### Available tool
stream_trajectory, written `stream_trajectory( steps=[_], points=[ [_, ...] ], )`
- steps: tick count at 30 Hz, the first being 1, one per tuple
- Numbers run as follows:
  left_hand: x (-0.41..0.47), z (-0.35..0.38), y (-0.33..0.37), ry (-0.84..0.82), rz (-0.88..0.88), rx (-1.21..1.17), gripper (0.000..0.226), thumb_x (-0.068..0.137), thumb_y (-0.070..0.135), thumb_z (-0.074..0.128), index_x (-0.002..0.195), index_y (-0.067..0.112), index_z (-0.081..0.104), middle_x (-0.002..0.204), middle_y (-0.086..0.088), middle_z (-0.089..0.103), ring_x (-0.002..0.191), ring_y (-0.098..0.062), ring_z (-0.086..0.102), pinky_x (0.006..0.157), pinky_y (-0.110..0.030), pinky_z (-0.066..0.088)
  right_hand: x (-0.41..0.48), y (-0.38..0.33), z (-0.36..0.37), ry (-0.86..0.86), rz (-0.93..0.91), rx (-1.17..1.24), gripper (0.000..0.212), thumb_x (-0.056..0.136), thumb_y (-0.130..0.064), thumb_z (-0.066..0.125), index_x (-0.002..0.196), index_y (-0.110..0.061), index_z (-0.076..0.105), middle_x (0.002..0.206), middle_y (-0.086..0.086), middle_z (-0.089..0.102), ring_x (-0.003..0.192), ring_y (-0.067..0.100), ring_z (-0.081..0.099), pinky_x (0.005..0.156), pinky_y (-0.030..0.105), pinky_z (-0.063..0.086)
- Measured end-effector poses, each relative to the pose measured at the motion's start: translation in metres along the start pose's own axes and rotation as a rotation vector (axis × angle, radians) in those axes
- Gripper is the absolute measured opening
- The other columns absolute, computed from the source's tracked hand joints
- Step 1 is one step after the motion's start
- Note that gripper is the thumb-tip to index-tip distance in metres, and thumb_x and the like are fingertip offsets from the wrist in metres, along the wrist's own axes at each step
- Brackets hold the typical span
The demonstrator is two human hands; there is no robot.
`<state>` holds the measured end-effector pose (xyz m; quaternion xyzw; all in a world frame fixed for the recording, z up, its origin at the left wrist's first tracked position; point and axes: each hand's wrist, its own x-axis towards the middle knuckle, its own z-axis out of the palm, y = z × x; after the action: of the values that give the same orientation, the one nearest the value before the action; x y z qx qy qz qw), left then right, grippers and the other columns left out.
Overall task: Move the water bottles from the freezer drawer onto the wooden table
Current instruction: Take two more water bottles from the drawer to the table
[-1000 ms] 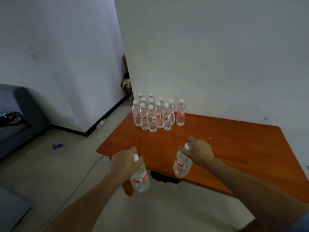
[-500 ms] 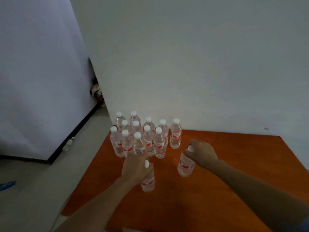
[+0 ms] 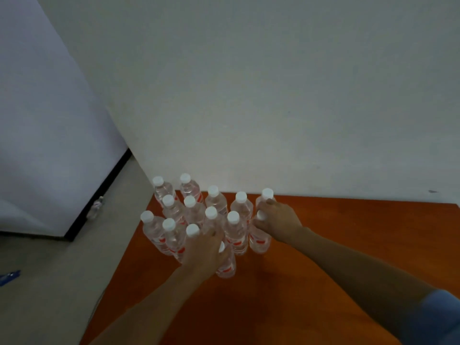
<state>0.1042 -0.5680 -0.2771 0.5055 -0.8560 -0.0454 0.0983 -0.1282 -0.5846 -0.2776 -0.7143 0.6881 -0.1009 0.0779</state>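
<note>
Several clear water bottles with white caps and red labels stand clustered [image 3: 194, 215] at the far left corner of the wooden table [image 3: 348, 240], against the white wall. My left hand [image 3: 206, 250] grips the neck of one bottle [image 3: 226, 266] that stands upright at the front of the cluster. My right hand [image 3: 276, 220] grips the top of another bottle [image 3: 260, 241] at the cluster's right side, upright and touching its neighbours. The freezer drawer is out of view.
A lone bottle [image 3: 95, 207] lies on the floor by the black skirting at the left. A blue scrap [image 3: 8, 277] lies on the floor at the far left. The table's left edge [image 3: 129, 255] runs just beside the bottles.
Both hands have carried their bottles forward over the table and brought them up against the cluster. The camera has come closer and now looks down on the bottles.
</note>
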Motion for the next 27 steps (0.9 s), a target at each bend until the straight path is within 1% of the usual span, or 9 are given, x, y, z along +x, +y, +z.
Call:
stream_trajectory(
  steps=[3,7,9,13,16,19,21,24,27],
  points=[
    [0.009,0.011,-0.004,-0.001,-0.019,-0.004,0.032,0.088,0.048,0.049,0.101,0.02,0.059,0.094,0.004,0.066,0.078,-0.013,0.06,0.062,-0.025,0.042,0.01,0.001,0.012,0.009,-0.022,0.04,0.035,0.087,-0.047,0.054,0.107,-0.018,0.056,0.105,0.003,0.061,0.071,0.017,0.052,0.053,0.025,0.037],
    [0.017,0.015,-0.008,-0.023,-0.011,-0.021,0.033,0.088,0.052,0.046,0.101,0.023,0.055,0.093,0.006,0.065,0.075,-0.013,0.061,0.057,-0.027,0.042,0.009,0.004,0.018,0.015,0.022,0.087,0.04,0.085,-0.054,0.058,0.105,-0.02,0.055,0.105,0.0,0.061,0.078,0.016,0.059,0.061,0.029,0.048],
    [0.02,0.015,-0.011,-0.026,0.02,-0.032,0.032,0.088,0.052,0.046,0.1,0.024,0.054,0.093,0.007,0.065,0.073,-0.011,0.061,0.055,-0.024,0.037,0.004,0.005,0.019,-0.008,0.041,0.101,0.045,0.084,-0.057,0.057,0.11,-0.019,0.054,0.112,0.001,0.058,0.084,0.019,0.06,0.066,0.033,0.051],
    [0.025,0.007,-0.013,-0.074,0.146,-0.072,0.038,0.09,0.052,0.044,0.112,0.021,0.054,0.106,0.004,0.062,0.082,-0.014,0.063,0.063,-0.028,0.045,-0.012,0.005,0.014,-0.034,0.09,0.15,0.06,0.085,-0.055,0.057,0.134,-0.021,0.043,0.128,0.004,0.051,0.095,0.022,0.059,0.076,0.036,0.053],
    [0.03,-0.01,-0.014,0.011,0.318,-0.035,0.032,0.091,0.047,0.049,0.107,0.021,0.059,0.101,0.004,0.063,0.082,-0.014,0.06,0.061,-0.028,0.048,-0.035,-0.004,0.008,0.016,0.229,0.152,0.06,0.084,-0.049,0.062,0.135,-0.027,0.04,0.119,0.003,0.056,0.094,0.019,0.058,0.072,0.03,0.048],
    [0.035,-0.029,-0.007,0.069,0.465,-0.032,0.034,0.093,0.044,0.044,0.106,0.017,0.061,0.1,0.001,0.067,0.077,-0.013,0.061,0.056,-0.027,0.048,-0.071,-0.015,0.003,0.054,0.421,0.132,0.052,0.086,-0.046,0.062,0.131,-0.026,0.044,0.121,0.0,0.056,0.098,0.018,0.058,0.078,0.032,0.052],
    [0.034,-0.037,0.005,0.067,0.549,-0.061,0.037,0.094,0.043,0.041,0.11,0.016,0.061,0.104,-0.001,0.069,0.079,-0.015,0.063,0.055,-0.028,0.046,-0.104,-0.019,-0.003,0.045,0.501,0.113,0.051,0.089,-0.044,0.059,0.133,-0.025,0.043,0.126,0.0,0.054,0.102,0.019,0.058,0.081,0.033,0.052],
    [0.023,-0.042,0.037,0.051,0.647,-0.104,0.026,0.093,0.042,0.045,0.098,0.021,0.06,0.09,0.004,0.066,0.069,-0.01,0.058,0.054,-0.024,0.044,-0.161,-0.022,-0.017,0.053,0.599,0.092,0.049,0.093,-0.042,0.056,0.136,-0.023,0.042,0.128,0.001,0.052,0.102,0.021,0.058,0.083,0.036,0.052],
    [0.002,-0.041,0.085,-0.026,0.776,-0.096,0.02,0.092,0.042,0.047,0.087,0.024,0.053,0.078,0.006,0.059,0.065,-0.01,0.054,0.059,-0.026,0.05,-0.225,-0.022,-0.037,0.106,0.73,0.043,0.046,0.093,-0.042,0.055,0.134,-0.024,0.044,0.125,0.0,0.054,0.097,0.019,0.059,0.08,0.034,0.053]
  ],
)
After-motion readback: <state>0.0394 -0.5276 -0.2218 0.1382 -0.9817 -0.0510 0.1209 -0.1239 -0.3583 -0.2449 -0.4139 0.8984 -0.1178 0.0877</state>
